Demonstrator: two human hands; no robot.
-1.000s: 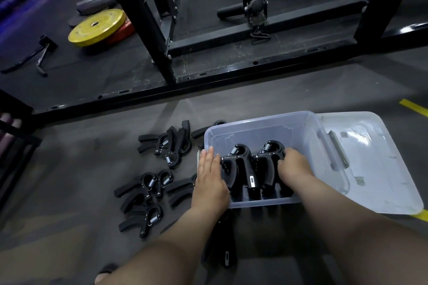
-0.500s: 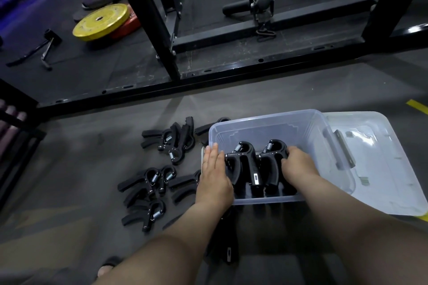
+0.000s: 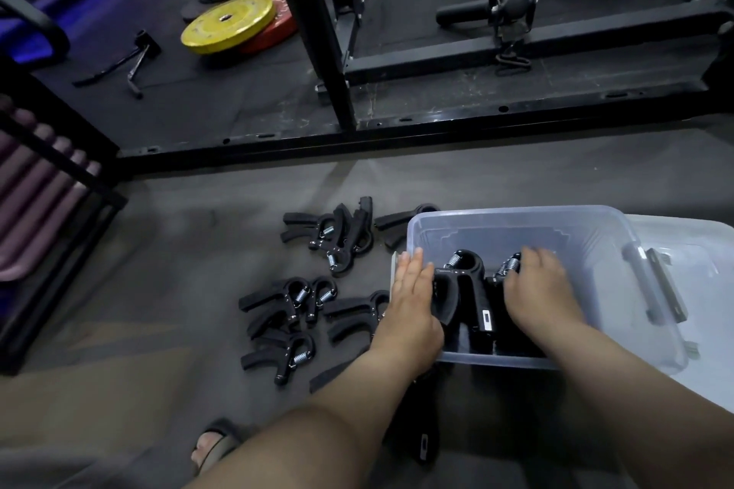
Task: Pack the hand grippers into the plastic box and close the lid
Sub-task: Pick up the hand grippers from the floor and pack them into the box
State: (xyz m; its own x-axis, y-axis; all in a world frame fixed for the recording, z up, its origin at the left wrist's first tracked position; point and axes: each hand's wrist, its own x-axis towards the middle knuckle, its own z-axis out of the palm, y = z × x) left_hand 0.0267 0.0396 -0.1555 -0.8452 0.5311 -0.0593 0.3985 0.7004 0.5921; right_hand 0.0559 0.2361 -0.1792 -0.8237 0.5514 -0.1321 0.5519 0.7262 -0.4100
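A clear plastic box (image 3: pixel 588 234) stands open on the gym floor, and its lid (image 3: pixel 699 262) lies flat against its right side. Black hand grippers (image 3: pixel 466 290) stand upright in the box's near left part. My left hand (image 3: pixel 409 306) lies flat with straight fingers along the box's left wall, thumb side against the nearest gripper. My right hand (image 3: pixel 542 290) is inside the box, fingers draped over the top of the right-hand gripper, hiding most of it. Several loose grippers (image 3: pixel 337 238) lie on the floor left of the box, and more loose grippers (image 3: pixel 286 302) lie nearer me.
A black rack frame (image 3: pixel 397 131) runs across the floor beyond the box. A yellow weight plate (image 3: pixel 228 22) lies far left. A dark rack (image 3: pixel 59 210) stands at the left edge. One gripper (image 3: pixel 421 445) lies under my left forearm, and my sandalled foot (image 3: pixel 214 445) is near.
My right hand has slid forward over the top of the right-hand gripper in the box. My left hand stays on the box's left wall.
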